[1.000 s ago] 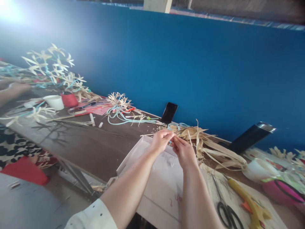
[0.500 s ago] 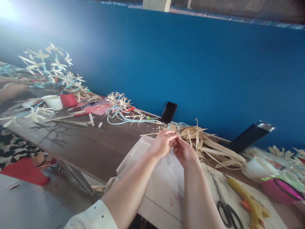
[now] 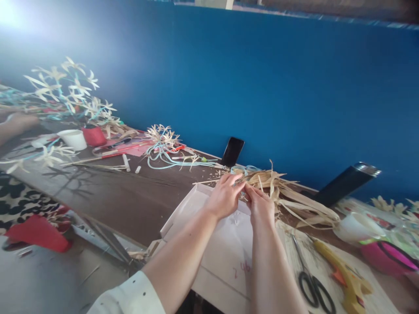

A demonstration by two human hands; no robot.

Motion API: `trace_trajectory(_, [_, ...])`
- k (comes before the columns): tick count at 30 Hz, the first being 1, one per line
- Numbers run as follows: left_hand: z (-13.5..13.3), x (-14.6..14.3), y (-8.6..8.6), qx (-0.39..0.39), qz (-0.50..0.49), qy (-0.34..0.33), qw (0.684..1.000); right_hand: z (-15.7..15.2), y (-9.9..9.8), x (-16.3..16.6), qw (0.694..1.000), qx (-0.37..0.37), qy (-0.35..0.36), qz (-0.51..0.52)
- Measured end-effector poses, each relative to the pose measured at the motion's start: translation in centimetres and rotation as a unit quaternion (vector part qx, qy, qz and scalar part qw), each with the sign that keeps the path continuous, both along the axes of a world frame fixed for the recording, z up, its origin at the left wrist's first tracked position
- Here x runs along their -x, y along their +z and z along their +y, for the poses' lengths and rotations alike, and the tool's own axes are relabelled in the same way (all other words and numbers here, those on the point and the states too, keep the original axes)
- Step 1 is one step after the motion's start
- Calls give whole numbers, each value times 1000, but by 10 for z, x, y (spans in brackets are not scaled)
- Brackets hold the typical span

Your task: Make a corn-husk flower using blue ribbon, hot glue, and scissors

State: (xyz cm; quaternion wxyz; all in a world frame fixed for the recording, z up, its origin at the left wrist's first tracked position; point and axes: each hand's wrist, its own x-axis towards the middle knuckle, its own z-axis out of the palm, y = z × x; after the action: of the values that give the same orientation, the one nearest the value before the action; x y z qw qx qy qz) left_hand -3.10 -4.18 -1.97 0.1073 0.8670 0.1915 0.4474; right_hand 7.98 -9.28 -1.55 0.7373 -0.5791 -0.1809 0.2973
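Above a shallow white cardboard box (image 3: 225, 257), my left hand (image 3: 225, 195) and my right hand (image 3: 261, 204) meet at the fingertips. Thumb and fingers of both are pinched together. Whatever lies between them is too small and covered to make out. Small pale scraps lie in the box below. Just beyond my fingers is a heap of dry corn husks (image 3: 288, 198). Right of my right forearm, black-handled scissors (image 3: 309, 274) and a yellow glue gun (image 3: 347, 274) rest on a pale sheet.
A phone (image 3: 232, 151) leans on the blue wall (image 3: 278, 96). Husk flowers (image 3: 162, 136) on pale blue stems lie left of it. A black flask (image 3: 347, 183), white cup (image 3: 358, 226) and pink pouch (image 3: 388, 257) are at right. Another person's hand (image 3: 19, 124) shows far left.
My right hand has turned a little and its fingers sit flatter against the left ones. My left fingers have lifted and spread slightly. The view has shifted a little.
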Motion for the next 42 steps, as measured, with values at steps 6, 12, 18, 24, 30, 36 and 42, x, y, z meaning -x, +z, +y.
trace_trajectory(6, [4, 0, -1, 35, -55, 74, 995, -2, 4, -2, 998, -30, -50, -8])
trace_trajectory(12, [9, -3, 0, 104, -167, 164, 967, -4, 7, -2, 997, -34, 33, 64])
trace_trajectory(18, [6, -3, 0, 129, -175, 138, 966, -6, 6, -4, 985, -59, 121, 106])
trace_trajectory(24, [7, -3, -1, 138, -175, 134, 966, -8, 6, -7, 969, -90, 186, 138])
trace_trajectory(30, [7, -3, 0, 143, -175, 129, 965, -8, 8, -7, 960, -94, 212, 159])
trace_trajectory(36, [6, -3, 2, 150, -172, 120, 966, -7, 8, -6, 961, -104, 185, 179])
trace_trajectory(42, [5, -3, 2, 162, -172, 107, 966, -6, 11, -4, 960, -90, 163, 210])
